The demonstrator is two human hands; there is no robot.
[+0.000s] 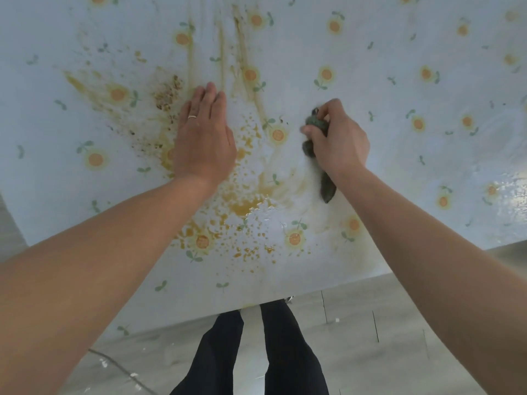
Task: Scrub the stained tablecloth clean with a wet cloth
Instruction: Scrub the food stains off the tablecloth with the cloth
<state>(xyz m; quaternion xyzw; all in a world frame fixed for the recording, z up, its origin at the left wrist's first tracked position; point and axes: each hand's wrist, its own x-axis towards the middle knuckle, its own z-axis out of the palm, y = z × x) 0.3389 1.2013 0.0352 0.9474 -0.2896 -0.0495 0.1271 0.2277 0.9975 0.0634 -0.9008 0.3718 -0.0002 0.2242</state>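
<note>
On the table, a glossy pale-blue tablecloth printed with orange sunflowers (399,155) lies spread flat, its near edge hanging over toward the person's legs. Yellow-brown stains (245,208) run in streaks from the far side and pool as beaded droplets near the centre; a crumbly brown patch of residue (168,95) sits just beside the left fingertips. Left hand (204,138): fingers straight and together, palm down on the sheet, holding nothing, apparently pinning the cloth. Right hand (336,141): fingers curled round a bunched dark grey-green wet cloth (316,124), one tail of it trailing toward the wrist; whether the wad itself touches the sheet cannot be told, as it is slightly blurred. Judgement: scrubbing is under way but far from finished, since most staining is untouched. Risks: the pooled liquid could be dragged across the cleaner right side if strokes run outward; a hard push may ruck the thin sheet should the left palm lift; the left palm, lying on wet stain, could slip; a saturated rag would smear instead of lifting; droplets near the edge might run onto the grey floor (370,337)
</note>
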